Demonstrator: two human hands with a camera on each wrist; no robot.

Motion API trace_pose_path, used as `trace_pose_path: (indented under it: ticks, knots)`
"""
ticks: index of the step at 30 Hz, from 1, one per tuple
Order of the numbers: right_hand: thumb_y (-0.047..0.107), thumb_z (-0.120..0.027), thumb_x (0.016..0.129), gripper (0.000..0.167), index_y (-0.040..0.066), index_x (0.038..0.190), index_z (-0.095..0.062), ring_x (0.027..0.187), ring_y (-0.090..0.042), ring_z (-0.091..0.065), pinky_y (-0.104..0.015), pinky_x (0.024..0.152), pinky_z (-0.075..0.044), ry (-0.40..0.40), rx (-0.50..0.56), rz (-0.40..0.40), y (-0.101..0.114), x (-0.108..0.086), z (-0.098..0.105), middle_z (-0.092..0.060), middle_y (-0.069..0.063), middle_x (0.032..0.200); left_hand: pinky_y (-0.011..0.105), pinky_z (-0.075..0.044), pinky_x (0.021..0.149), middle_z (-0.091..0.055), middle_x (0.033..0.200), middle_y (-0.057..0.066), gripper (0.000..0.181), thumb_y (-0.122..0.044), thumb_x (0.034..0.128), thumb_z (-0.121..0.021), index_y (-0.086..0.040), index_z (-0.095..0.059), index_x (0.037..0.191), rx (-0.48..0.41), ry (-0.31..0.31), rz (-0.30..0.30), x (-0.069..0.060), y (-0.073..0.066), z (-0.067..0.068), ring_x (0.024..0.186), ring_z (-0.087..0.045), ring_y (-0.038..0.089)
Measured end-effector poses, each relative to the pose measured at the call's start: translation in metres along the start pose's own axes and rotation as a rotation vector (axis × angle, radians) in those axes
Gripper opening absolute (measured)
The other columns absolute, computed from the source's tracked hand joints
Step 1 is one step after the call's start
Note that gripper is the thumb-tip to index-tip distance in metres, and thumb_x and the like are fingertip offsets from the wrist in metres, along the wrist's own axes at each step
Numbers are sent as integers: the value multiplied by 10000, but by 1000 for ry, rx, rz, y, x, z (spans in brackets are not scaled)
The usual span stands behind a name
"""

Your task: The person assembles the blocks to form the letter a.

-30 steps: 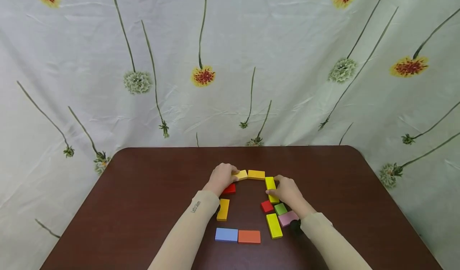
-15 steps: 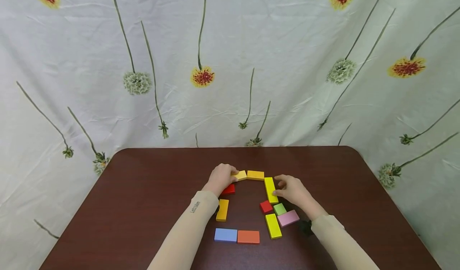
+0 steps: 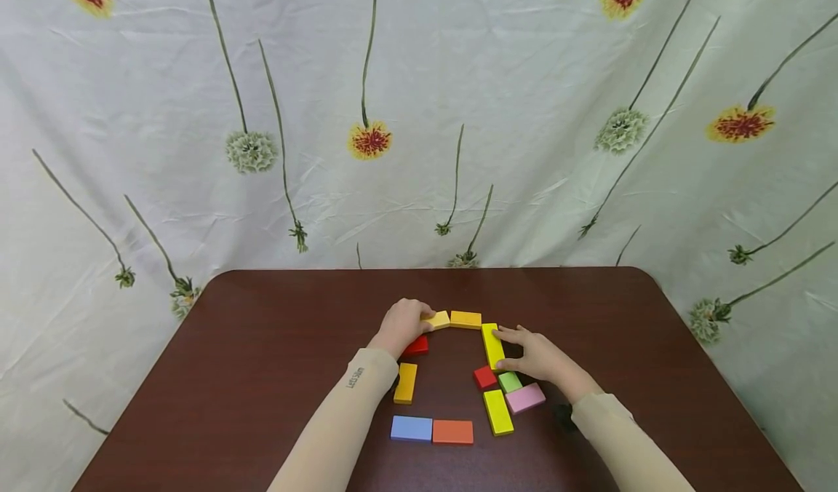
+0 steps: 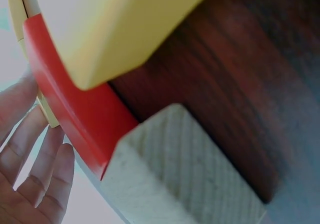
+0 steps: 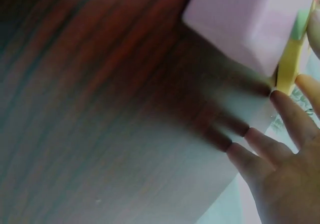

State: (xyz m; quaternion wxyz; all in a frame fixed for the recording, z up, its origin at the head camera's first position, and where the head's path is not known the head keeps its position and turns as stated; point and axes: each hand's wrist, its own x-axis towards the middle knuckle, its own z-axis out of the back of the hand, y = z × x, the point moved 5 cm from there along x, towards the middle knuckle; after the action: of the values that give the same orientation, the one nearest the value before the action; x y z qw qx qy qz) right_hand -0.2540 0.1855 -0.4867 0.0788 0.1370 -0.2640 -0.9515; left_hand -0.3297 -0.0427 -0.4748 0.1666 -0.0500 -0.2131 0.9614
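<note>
My left hand (image 3: 402, 324) pinches the left end of a pale yellow block (image 3: 440, 320) between thumb and index finger in the head view. A red block (image 4: 75, 96) lies just below that hand, beside a pale ridged block (image 4: 175, 169) that the left arm hides in the head view. My right hand (image 3: 538, 354) has its fingers spread, with fingertips and thumb against the right side of a bright yellow block (image 3: 492, 346). Beyond the pink block (image 5: 240, 19), the right wrist view shows those fingers fairly straight.
An orange-yellow block (image 3: 466, 320) lies at the top of a ring of blocks. The ring continues with a small red block (image 3: 485, 377), a green one (image 3: 510, 382), a yellow one (image 3: 499, 413), an orange-red one (image 3: 452, 431), a blue one (image 3: 411, 428) and an amber one (image 3: 405, 383).
My right hand's thumb has left the bright yellow block's top. That hand shifted right, then its spread fingers came back against the block's right side. The left hand stays in place.
</note>
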Motion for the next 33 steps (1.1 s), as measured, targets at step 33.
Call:
trace_pose_path:
  ticks: [33]
  knots:
    - [393, -749, 848, 684, 184, 1452, -507, 1361, -547, -354, -698, 1023, -365, 33, 1, -50, -2, -2, -1, -332, -310, 1530, 393, -527, 905, -710, 1041, 28, 254, -237, 810, -814, -156, -759, 1044, 105, 168, -49, -30, 6, 15, 905, -571, 193]
